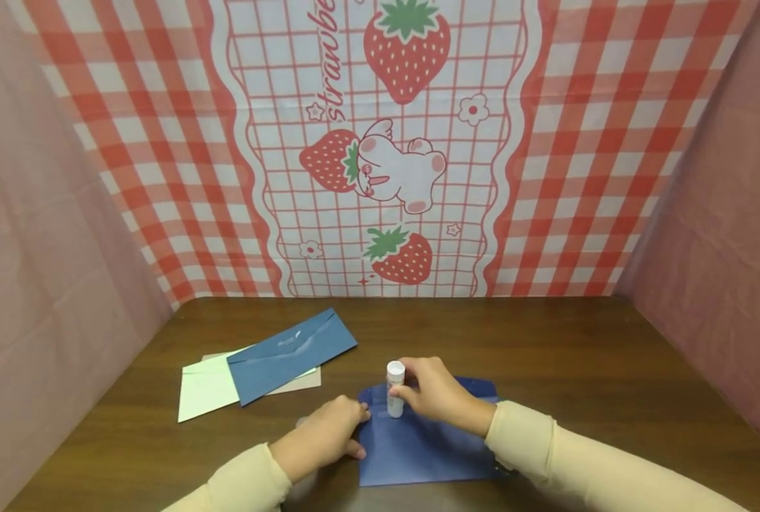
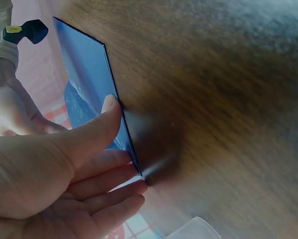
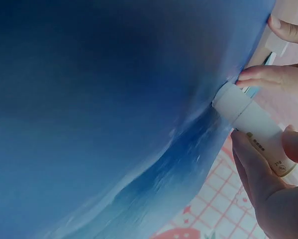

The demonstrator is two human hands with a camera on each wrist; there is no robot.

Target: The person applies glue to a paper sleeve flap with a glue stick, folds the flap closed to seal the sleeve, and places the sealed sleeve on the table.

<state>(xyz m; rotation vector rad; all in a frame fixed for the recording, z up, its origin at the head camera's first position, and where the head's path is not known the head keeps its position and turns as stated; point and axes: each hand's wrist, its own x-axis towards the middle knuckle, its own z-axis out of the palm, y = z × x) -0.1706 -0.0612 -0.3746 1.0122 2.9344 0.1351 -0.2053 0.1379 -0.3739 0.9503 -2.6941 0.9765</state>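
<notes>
A dark blue envelope (image 1: 424,455) lies on the table in front of me, its flap (image 3: 173,174) folded out on the far side. Between thumb and fingers, my right hand (image 1: 440,395) holds a white glue stick (image 1: 395,398) upright, its lower end at the left part of the flap. Whitish streaks mark the flap in the right wrist view. My left hand (image 1: 330,435) rests at the envelope's left edge, thumb and fingertips touching it, fingers fairly straight. A small translucent piece (image 2: 194,230) sits beside the left hand, mostly hidden behind it in the head view.
To the left lie another blue envelope (image 1: 296,355), a pale green envelope (image 1: 207,390) and a beige one (image 1: 306,382), overlapping each other. A red-checked strawberry cloth (image 1: 380,249) hangs behind the wooden table (image 1: 578,355), with pink cloth at both sides.
</notes>
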